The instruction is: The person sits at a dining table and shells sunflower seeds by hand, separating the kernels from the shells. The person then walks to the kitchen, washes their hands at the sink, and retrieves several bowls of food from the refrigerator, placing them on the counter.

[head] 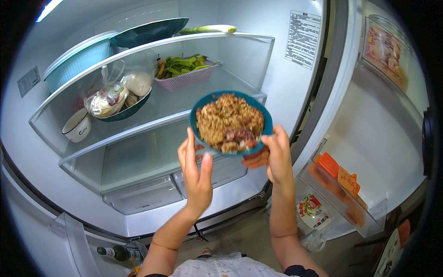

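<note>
A teal bowl (192, 128) heaped with brown crumbly cooked food (230, 119) is held up in front of the open refrigerator. My right hand (275, 152) grips its right rim, thumb on the edge and fingers curled beneath. Against the lower left side rests my left hand (195, 169), its thumb apart and its other fingers along the bowl; some fingertips are hidden. The bowl is tilted towards me and slightly blurred. Behind it runs the middle glass shelf (166, 104), with a lower shelf (135, 149) below.
On the middle shelf are a pink basket of green peppers (187, 72), bagged food (107, 100) in a dark bowl and a white cup (78, 126). A light-blue tub (81, 59), dark dish (152, 33) and leek (214, 29) lie above. The right door (373, 114) has bins; a bottle (121, 252) lies lower left.
</note>
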Motion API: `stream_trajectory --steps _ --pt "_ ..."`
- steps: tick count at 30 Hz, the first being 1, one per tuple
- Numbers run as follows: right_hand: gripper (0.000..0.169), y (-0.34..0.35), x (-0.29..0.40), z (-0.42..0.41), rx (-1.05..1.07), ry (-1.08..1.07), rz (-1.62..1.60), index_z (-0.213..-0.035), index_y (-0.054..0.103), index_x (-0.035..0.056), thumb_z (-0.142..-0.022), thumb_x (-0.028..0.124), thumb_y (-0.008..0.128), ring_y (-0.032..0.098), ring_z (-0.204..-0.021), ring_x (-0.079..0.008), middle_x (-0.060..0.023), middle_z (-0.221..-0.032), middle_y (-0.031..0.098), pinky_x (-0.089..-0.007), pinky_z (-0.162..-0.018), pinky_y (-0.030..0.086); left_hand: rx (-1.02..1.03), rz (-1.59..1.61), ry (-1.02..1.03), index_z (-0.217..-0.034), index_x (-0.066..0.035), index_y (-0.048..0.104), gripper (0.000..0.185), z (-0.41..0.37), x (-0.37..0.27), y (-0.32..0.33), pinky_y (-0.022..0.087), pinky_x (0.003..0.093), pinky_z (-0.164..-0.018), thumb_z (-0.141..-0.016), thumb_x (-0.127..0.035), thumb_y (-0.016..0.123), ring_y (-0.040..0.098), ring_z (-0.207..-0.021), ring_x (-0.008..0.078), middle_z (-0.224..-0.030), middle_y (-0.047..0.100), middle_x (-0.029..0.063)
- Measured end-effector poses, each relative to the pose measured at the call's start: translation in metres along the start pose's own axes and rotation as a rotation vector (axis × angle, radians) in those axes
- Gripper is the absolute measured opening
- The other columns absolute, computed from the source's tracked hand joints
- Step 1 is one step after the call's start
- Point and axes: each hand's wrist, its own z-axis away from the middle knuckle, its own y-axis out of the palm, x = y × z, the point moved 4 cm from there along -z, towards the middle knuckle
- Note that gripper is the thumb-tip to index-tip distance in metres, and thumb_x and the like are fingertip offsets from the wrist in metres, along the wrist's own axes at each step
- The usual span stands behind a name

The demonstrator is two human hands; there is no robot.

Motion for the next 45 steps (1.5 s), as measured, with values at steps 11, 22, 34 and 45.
stream_trajectory --steps 11,22,34,45 --pt "0.032 -0.002 0.01 -0.118 -0.056 -0.061 0.116 -0.092 0.04 -0.0133 -0.086 0.018 0.04 0.065 -0.057 -0.0305 -0.0259 -0.072 0.06 -0.0304 -0.044 0.056 0.237 0.41 -0.513 -0.132 0.005 0.033 0.062 -0.134 0.049 0.03 0.043 0.0327 -0.087 -0.09 -0.039 0.049 0.053 -0.102 0.0219 -0.133 0.036 0.0208" --pt "0.043 -0.014 -0.048 -0.093 -0.141 -0.257 -0.035 -0.129 0.032 0.0005 -0.097 0.029 0.036 0.064 -0.061 -0.0234 -0.0223 -0.095 0.062 -0.0286 -0.045 0.053 -0.049 0.704 -0.318 -0.136 0.003 0.028 0.056 -0.084 0.055 0.009 0.034 0.0344 -0.103 -0.091 -0.02 0.053 0.038 -0.126 0.0263 -0.14 0.03 0.0177" --pt "0.026 0.068 -0.215 0.146 0.456 0.368 -0.017 -0.114 0.043 0.0018 -0.09 0.012 0.047 0.058 -0.055 -0.0132 -0.0136 -0.092 0.063 -0.0209 -0.043 0.045 -0.731 -0.168 -0.476 -0.118 -0.001 0.044 0.03 0.23 0.032 -0.095 0.043 0.0298 -0.085 -0.089 -0.008 0.047 0.05 -0.103 0.0175 -0.118 0.048 0.0093" --pt "0.026 0.128 -0.195 0.339 1.025 0.529 -0.021 -0.112 0.046 0.0012 -0.089 0.012 0.052 0.058 -0.06 -0.0112 -0.0096 -0.092 0.062 -0.0208 -0.044 0.045 -0.642 -0.343 -0.845 -0.106 -0.001 0.055 0.023 0.404 -0.114 -0.133 0.048 0.0298 -0.078 -0.089 -0.016 0.052 0.058 -0.094 0.0175 -0.114 0.055 0.0125"
